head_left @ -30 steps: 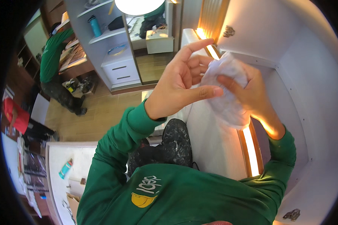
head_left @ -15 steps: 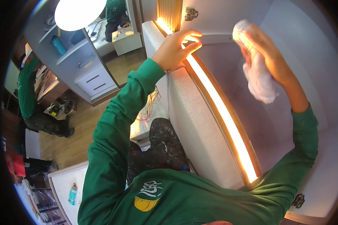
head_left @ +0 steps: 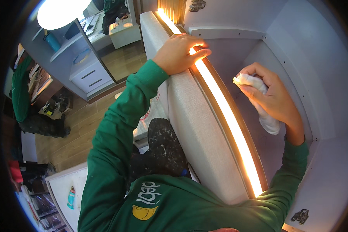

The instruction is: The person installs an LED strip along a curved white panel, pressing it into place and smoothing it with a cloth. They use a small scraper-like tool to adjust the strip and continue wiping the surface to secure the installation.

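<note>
Right hand (head_left: 276, 96) clutches cloth (head_left: 253, 82) over open compartment (head_left: 255, 143); left hand (head_left: 178, 54) curls over light strip (head_left: 225, 116).

Got a blue bottle (head_left: 52, 41) up on a shelf (head_left: 67, 47), white drawers (head_left: 91, 79) below, and a mirror (head_left: 123, 63) right beside. Also spotting a bright lamp (head_left: 62, 13), plus a teal bottle (head_left: 71, 198) on a white table (head_left: 62, 183).

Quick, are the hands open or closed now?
Left hand: partly open, laid across the long, glowing yellow-white light strip.
Right hand: closed, holding a crumpled white cloth.
</note>
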Tool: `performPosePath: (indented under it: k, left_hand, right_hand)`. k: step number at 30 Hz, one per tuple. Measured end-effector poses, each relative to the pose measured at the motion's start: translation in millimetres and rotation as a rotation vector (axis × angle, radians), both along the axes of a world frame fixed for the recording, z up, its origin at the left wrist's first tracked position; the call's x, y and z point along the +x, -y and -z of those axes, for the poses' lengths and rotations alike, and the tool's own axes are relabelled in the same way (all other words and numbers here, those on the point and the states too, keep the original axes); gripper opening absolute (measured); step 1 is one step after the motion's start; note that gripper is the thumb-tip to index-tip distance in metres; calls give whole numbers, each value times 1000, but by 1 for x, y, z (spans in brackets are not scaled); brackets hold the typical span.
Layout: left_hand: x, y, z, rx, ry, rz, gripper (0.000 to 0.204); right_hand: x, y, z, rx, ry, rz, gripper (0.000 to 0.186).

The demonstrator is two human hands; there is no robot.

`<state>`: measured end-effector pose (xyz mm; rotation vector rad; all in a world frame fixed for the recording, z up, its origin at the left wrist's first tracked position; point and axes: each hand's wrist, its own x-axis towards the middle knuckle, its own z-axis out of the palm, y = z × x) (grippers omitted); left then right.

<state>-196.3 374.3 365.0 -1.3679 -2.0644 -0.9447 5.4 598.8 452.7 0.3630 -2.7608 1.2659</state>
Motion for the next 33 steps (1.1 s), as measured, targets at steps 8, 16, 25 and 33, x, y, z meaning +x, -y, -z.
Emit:
performPosePath:
  k: [8, 16, 25, 33]
  left_hand:
    - [7, 6, -2, 289, 424, -49, 25]
    - [-36, 25, 27, 620, 431, 149, 26]
    - [-54, 34, 67, 704, 82, 163, 32]
    - [-60, 35, 71, 691, 63, 150, 31]
  right_hand:
    - [10, 9, 13, 85, -152, 74, 12]
    - [14, 21, 24, 149, -75, 22, 11]
    - [7, 35, 23, 212, -85, 117, 6]
    - [-10, 36, 26, 117, -68, 158, 8]
